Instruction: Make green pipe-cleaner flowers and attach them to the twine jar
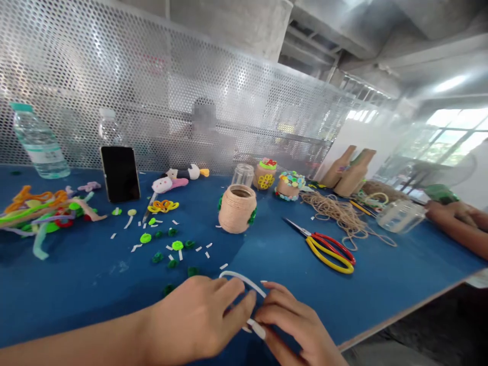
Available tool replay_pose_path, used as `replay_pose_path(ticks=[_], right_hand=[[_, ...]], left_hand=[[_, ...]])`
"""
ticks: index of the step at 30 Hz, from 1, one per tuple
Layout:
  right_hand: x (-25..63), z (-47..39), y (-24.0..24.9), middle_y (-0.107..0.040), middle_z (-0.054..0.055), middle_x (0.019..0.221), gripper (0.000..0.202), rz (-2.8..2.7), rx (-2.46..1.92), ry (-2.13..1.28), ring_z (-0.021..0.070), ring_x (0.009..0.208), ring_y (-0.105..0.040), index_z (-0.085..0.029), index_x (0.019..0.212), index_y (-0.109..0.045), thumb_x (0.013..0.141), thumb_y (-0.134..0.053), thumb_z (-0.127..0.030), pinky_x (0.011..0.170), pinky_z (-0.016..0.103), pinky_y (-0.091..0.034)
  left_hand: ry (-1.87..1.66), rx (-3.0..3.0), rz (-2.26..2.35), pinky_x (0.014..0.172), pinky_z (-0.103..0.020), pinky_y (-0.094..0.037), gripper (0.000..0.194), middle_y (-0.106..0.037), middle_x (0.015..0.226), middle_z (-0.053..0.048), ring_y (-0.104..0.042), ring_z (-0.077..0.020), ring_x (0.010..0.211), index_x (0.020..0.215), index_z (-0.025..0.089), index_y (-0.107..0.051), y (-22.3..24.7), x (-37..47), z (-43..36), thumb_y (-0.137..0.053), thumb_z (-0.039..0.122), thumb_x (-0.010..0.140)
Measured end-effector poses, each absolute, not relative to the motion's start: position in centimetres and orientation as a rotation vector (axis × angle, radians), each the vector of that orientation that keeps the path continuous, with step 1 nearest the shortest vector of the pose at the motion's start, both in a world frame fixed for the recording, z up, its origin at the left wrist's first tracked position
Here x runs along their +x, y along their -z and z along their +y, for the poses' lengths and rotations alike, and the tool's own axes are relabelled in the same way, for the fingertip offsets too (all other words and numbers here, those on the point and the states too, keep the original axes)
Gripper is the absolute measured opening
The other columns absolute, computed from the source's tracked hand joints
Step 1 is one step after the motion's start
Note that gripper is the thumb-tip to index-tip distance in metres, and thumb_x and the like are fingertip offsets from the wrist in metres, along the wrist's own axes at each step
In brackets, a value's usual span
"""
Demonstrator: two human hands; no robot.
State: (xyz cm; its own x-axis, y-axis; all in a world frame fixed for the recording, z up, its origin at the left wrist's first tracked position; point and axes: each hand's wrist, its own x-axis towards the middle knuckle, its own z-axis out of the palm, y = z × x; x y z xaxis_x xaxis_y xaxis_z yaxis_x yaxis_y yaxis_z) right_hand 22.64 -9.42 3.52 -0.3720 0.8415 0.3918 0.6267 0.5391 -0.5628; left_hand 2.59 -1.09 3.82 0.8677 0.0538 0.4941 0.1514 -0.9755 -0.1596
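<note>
A white pipe cleaner [244,279] curves in a loop between my hands, low in the middle of the view. My left hand [198,315] has its fingers curled against it. My right hand [293,323] pinches it between thumb and fingers, close to my left fingertips. Part of the loop is hidden behind my fingers. Beyond my hands stands a jar wrapped in twine [238,211] with green tufts on its sides. Green pom-pom pieces [177,246] and white paper scraps lie left of it. To the right rest red-and-yellow-handled scissors [330,251], their blades slightly apart.
A pile of coloured pipe cleaners [46,216], a propped phone [121,174] and a water bottle [41,147] are at left. Decorated jars [266,175], loose twine [339,211], wrapped bottles [353,175] and a glass jar [401,216] line the right. Another person's arm [457,223] reaches in there.
</note>
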Motion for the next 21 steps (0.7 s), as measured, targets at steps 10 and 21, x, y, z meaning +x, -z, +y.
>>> replay_pose_path(ticks=[10, 21], right_hand=[[22.3, -6.7, -6.7, -0.063, 0.001, 0.072, 0.018, -2.273, -1.207, -0.538, 0.0143, 0.069, -0.059, -0.018, 0.086, -0.064, 0.088, -0.047, -0.011, 0.099, 0.042, -0.041], [23.6, -5.3, -5.2, -0.052, -0.005, 0.072, 0.039, -1.553, -1.211, -1.069, 0.0086, 0.059, -0.050, -0.024, 0.125, -0.040, 0.090, -0.054, -0.030, 0.055, 0.021, -0.044]], left_hand=[[0.896, -2.735, -0.129, 0.046, -0.026, -0.041, 0.028, -0.068, 0.077, -0.001, -0.058, -0.0124, 0.053, 0.099, 0.015, -0.055, -3.9, -0.3, 2.4, -0.027, 0.016, 0.099], [1.079, -3.020, -0.318, 0.064, -0.025, -0.056, 0.022, -0.061, 0.102, -0.006, -0.065, -0.0150, 0.080, 0.113, 0.019, -0.050, -3.6, 5.1, 3.0, -0.039, 0.027, 0.097]])
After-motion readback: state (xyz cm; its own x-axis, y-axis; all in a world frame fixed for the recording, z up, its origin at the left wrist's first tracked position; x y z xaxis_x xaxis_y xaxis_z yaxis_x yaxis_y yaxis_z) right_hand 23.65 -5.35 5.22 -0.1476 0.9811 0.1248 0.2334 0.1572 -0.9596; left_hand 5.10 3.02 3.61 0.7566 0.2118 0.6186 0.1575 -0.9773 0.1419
